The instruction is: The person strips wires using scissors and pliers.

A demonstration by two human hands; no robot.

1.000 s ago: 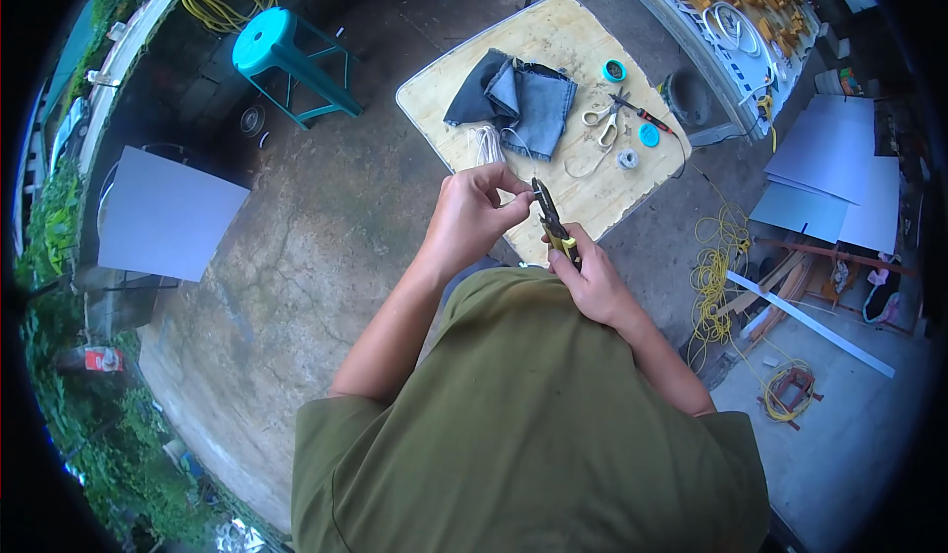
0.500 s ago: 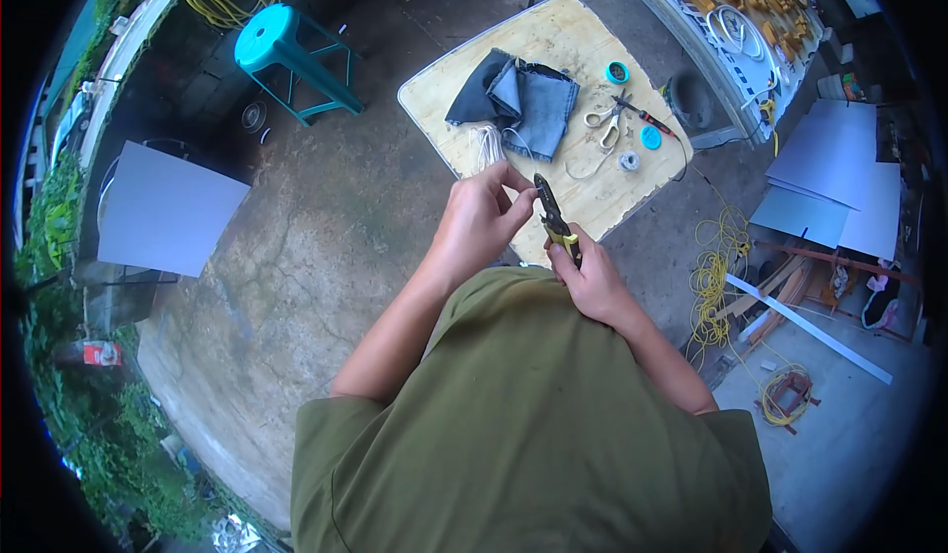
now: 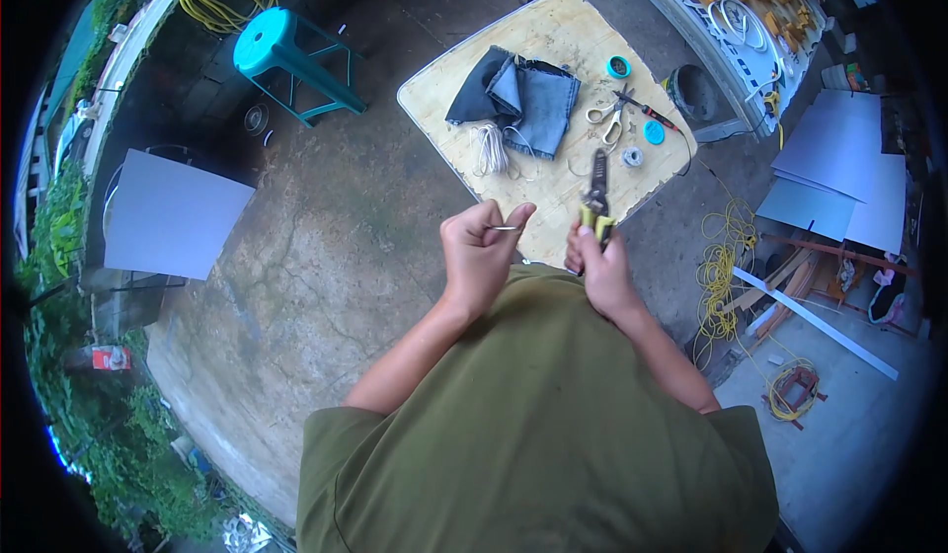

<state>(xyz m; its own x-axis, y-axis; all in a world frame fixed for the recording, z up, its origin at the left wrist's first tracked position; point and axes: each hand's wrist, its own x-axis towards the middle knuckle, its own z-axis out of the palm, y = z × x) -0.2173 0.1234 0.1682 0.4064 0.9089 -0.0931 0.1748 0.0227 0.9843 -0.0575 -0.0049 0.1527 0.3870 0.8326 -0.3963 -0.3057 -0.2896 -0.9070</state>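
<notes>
My left hand [image 3: 479, 257] is closed in front of the table's near edge, with a short, thin wire [image 3: 504, 228] sticking out between its fingers. To the right, my right hand [image 3: 602, 267] grips yellow-handled wire strippers [image 3: 596, 197], their dark jaws pointing away from me and apart from the wire. Beyond my left hand, a bundle of white cord [image 3: 489, 150] lies by folded denim cloth [image 3: 545, 109]. Past the strippers are scissors [image 3: 607, 123], a soldering iron [image 3: 647, 112], a small spool [image 3: 632, 157], a round teal tin [image 3: 618, 67] and its lid [image 3: 654, 132].
The pale wooden table [image 3: 444, 79] stands on a concrete floor. A teal stool [image 3: 286, 49] is at the back left. White sheets [image 3: 825, 158], tangled yellow cord [image 3: 726, 257] and timber pieces [image 3: 780, 286] lie on the right. A bucket [image 3: 691, 94] stands beside the table.
My hands have moved apart. The strippers have come away from my left fingers, rightward, and now point straight ahead. My left hand has drawn back and turned, showing the wire and uncovering the white cord.
</notes>
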